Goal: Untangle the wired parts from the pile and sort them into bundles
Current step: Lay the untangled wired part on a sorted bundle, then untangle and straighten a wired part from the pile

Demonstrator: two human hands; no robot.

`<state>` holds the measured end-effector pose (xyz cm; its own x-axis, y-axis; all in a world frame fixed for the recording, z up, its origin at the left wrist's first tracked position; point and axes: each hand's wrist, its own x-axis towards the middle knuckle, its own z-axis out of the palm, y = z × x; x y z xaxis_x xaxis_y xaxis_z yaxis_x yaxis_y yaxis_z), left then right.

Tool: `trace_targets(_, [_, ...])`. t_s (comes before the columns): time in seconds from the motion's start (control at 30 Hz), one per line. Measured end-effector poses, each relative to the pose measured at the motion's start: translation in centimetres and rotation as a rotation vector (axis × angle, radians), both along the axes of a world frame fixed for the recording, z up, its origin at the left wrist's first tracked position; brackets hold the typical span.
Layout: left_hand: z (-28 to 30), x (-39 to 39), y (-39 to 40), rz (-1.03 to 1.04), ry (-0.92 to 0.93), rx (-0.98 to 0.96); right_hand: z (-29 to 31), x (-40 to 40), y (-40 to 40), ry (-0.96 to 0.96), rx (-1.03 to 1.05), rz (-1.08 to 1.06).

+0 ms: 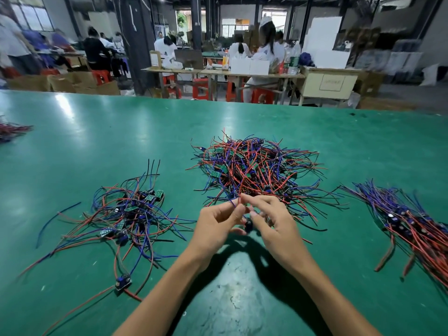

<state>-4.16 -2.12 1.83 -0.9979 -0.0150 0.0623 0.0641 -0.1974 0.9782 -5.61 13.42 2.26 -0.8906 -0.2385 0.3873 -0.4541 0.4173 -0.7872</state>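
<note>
Both hands: left hand [219, 220] and right hand [271, 219] pinching one wired part [247, 225]; draw steadily clear of pile [254, 166] just beyond grip.

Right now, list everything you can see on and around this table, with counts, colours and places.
Table: one, green, fills the foreground.
Pile: one, red, blue and black wires with small green boards, centre.
Loose heap: one, same colours, left.
Bundle: one, wires aligned, right edge.
Far bundle: one, far left edge.
Workers: several, seated at benches behind.
Left hand: pinching wires.
Right hand: pinching wires.
</note>
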Motion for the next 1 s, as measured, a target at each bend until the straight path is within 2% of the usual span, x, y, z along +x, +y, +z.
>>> trace_targets(0.07, [-0.2,0.1,0.1,-0.043,-0.007,-0.013,-0.2,0.2,-0.2,0.042,0.025,-0.039])
trace_targets(0.17, [0.4,0.3,-0.4,-0.002,-0.002,0.011,-0.4,0.0,-0.2,0.052,-0.027,-0.097])
trace_targets(0.23, [1.3,0.0,-1.3,0.071,0.007,0.12,-0.6,-0.5,0.5,0.049,-0.027,-0.21])
trace_targets(0.3, [2.0,-0.6,-3.0,0.148,0.001,0.456,-0.8,-1.3,1.5,0.072,0.072,-0.358])
trace_targets(0.37, [2.7,-1.0,-5.1,0.148,0.005,0.92,-1.1,-2.2,2.7,0.079,0.172,-0.463])
trace_targets(0.4, [2.9,-1.0,-6.0,0.132,0.031,1.095,-1.2,-2.6,3.1,0.056,0.213,-0.486])
trace_targets(0.43, [2.9,-1.0,-6.7,0.121,0.061,1.189,-1.3,-2.9,3.4,0.017,0.245,-0.497])
trace_targets(0.53, [2.9,-1.0,-7.3,0.175,0.095,1.148,-1.7,-3.6,3.5,-0.038,0.327,-0.515])
trace_targets(0.8, [3.0,-0.9,-7.0,0.206,0.112,1.056,-2.2,-3.6,3.5,0.08,0.432,-0.547])
trace_targets(0.9, [3.2,-1.0,-7.0,0.248,0.106,1.028,-1.9,-3.4,3.5,0.161,0.403,-0.594])
trace_targets(1.0, [3.2,-0.7,-6.8,0.26,0.115,0.883,-1.6,-3.1,3.5,0.189,0.24,-0.528])
